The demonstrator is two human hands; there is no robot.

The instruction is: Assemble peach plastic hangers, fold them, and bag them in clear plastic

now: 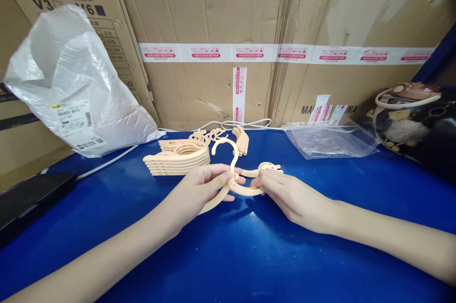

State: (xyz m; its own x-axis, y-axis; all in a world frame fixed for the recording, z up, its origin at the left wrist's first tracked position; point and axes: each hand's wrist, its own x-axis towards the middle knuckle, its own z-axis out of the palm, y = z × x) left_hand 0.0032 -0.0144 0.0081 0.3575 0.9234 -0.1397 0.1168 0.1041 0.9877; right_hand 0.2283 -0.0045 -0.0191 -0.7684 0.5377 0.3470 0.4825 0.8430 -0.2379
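The left hand (204, 182) is pinching a beige hanger (233, 180) near the base of its upright hook, while the right hand (295, 196) is gripping its curved arm. Behind the left hand, a stack of beige curved pieces (178, 164) is lying on the blue worktop (249, 250), with loose hooks (214, 135) and a smaller stack (241, 140) sitting just beyond. A clear plastic bag (331, 144) is lying farther right. A white package (78, 99) is leaning at left, and cardboard (206, 13) is standing behind everything.
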